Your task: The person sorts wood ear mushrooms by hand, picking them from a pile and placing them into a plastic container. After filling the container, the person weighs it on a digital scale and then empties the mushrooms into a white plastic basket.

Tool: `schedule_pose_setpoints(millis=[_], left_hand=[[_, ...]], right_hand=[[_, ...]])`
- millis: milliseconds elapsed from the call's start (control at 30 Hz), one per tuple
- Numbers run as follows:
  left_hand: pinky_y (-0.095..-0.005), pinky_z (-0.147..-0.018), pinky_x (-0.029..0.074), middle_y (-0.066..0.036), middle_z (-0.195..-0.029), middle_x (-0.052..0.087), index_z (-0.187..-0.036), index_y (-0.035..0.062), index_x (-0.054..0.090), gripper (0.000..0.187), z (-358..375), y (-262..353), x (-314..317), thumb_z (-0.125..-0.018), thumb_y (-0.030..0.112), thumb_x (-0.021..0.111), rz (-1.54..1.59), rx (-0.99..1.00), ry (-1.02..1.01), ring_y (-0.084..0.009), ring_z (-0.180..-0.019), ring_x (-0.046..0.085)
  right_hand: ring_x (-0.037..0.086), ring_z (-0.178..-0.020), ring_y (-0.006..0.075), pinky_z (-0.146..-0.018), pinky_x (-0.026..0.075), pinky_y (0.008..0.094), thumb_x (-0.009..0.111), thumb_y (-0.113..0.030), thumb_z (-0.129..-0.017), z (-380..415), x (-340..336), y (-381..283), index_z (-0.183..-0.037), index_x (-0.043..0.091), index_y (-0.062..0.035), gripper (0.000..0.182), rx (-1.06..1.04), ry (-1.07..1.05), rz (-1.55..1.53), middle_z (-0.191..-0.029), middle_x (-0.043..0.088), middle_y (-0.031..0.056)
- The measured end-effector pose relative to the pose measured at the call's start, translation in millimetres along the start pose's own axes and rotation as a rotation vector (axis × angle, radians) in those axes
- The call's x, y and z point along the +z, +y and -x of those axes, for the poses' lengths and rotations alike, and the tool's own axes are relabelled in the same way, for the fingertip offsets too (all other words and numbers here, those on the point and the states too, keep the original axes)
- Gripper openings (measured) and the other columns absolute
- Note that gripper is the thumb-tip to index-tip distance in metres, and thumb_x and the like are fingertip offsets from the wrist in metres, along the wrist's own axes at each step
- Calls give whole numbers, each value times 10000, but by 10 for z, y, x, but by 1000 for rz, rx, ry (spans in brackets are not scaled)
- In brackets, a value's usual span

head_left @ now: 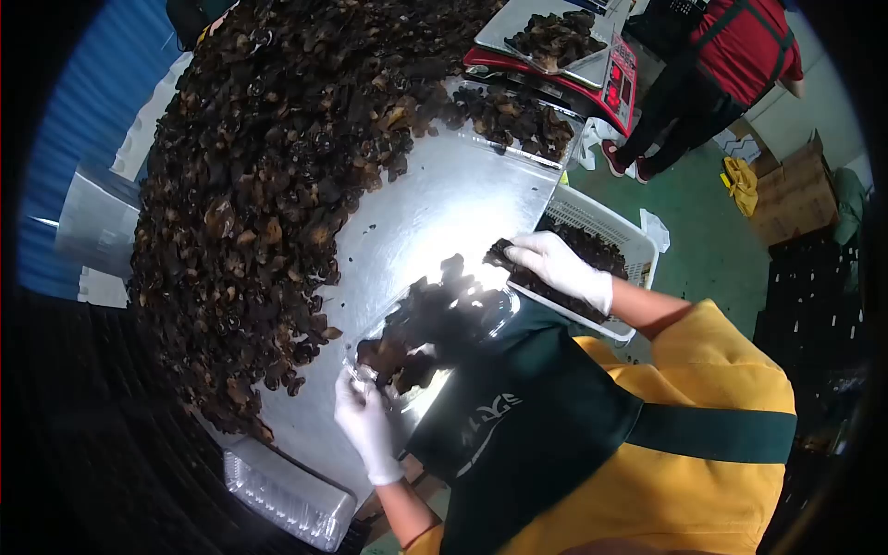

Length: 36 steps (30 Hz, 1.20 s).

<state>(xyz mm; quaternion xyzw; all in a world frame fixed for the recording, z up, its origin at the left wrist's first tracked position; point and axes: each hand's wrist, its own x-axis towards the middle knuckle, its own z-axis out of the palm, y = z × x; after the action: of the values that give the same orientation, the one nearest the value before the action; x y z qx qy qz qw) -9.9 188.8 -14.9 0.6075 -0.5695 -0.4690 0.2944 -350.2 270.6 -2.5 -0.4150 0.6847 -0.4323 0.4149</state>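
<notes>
My left hand [365,421], in a white glove, pinches the near-left corner of a clear plastic tray [421,398]. Dark brown wood ear mushrooms [421,324] lie in that tray, just in front of my apron. My right hand [566,268], also gloved in white, has its fingers closed on a small dark wood ear mushroom [499,255] above the tray's right end. Beneath the right hand stands a white plastic basket [655,250] with more of the same mushrooms inside. Glare hides part of the tray's edge.
A large heap of wood ear mushrooms [250,203] covers the left of the metal table [444,190]. A red scale [622,88] bearing mushrooms stands at the back. Stacked clear trays [287,495] sit at the lower left. Another person [712,83] stands beyond, near cardboard boxes [795,194].
</notes>
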Motion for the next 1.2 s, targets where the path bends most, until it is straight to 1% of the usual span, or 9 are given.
schedule_pose_setpoints(millis=[233, 300, 367, 700, 900, 933, 1100, 1133, 1200], left_hand=[[-313, -849, 515, -167, -1033, 709, -1219, -44, 606, 357, -932, 646, 917, -864, -8, 607, -403, 370, -194, -200, -950, 683], [-420, -870, 511, -235, -1037, 680, -1223, -7, 607, 379, -1251, 721, 1296, -854, 81, 610, -407, 712, -162, -364, -969, 672], [-430, -875, 503, -221, -1065, 673, -1199, -3, 620, 350, -1335, 1081, 1612, -864, 95, 598, -489, 548, -245, -381, -982, 652], [-372, -915, 496, -186, -1153, 626, -1173, -5, 622, 307, -1417, 1241, 1463, -870, 41, 606, -350, 1043, -156, -329, -1033, 627], [-421, -957, 473, -200, -1221, 607, -1211, -1, 600, 359, -489, 847, -252, -860, 61, 642, -943, 719, 253, -344, -1112, 589], [-423, -950, 475, -202, -1225, 602, -1264, 12, 563, 409, -314, 706, -526, -876, 108, 650, -1081, 679, 392, -347, -1113, 586], [-426, -840, 551, -202, -1212, 616, -1323, -12, 503, 468, 382, -159, -1333, -919, 196, 612, -1380, -400, 629, -351, -1029, 648], [-419, -844, 544, -199, -1182, 632, -1290, -17, 535, 438, 464, -274, -1369, -902, 171, 615, -1351, -346, 674, -348, -1011, 654], [-411, -847, 538, -196, -1152, 648, -1257, -21, 566, 410, 568, -407, -1414, -886, 145, 618, -1315, -303, 721, -345, -994, 661]], right_hand=[[648, -889, 130, -770, 537, 277, 481, -224, -1017, 327, -370, 245, -1033, 631, -5, 265, 133, 367, -479, -1020, 679, 62], [632, -1105, 226, -840, 530, 343, 490, -260, -1015, 313, -549, 419, -1206, 599, 2, 342, 89, 451, -532, -1133, 662, 108], [630, -1104, 237, -861, 517, 358, 494, -277, -1013, 270, -656, 474, -1208, 596, -5, 350, 25, 493, -541, -1144, 658, 104], [649, -1037, 171, -810, 490, 282, 472, -225, -1018, 199, -734, 528, -1175, 629, 3, 318, 26, 647, -529, -1090, 688, 82], [551, -853, 93, -768, 442, 268, 512, -120, -964, 335, -438, -49, -1039, 643, 7, 197, -37, 443, 6, -897, 639, 42], [557, -828, 110, -777, 445, 273, 533, -77, -930, 302, -304, -181, -959, 632, 28, 148, -319, 349, 388, -851, 608, 62], [662, -917, 159, -829, 519, 285, 547, -63, -936, -96, 679, -219, -1113, 659, -13, 215, -388, -112, -239, -1001, 700, 74], [621, -938, 238, -835, 489, 332, 580, -229, -949, -236, 815, -183, -1159, 656, -49, 287, -110, -346, -102, -1073, 636, 97], [616, -865, 274, -819, 470, 380, 555, -333, -949, -330, 1101, -204, -1096, 662, -62, 327, -396, -288, -50, -956, 640, 126]])
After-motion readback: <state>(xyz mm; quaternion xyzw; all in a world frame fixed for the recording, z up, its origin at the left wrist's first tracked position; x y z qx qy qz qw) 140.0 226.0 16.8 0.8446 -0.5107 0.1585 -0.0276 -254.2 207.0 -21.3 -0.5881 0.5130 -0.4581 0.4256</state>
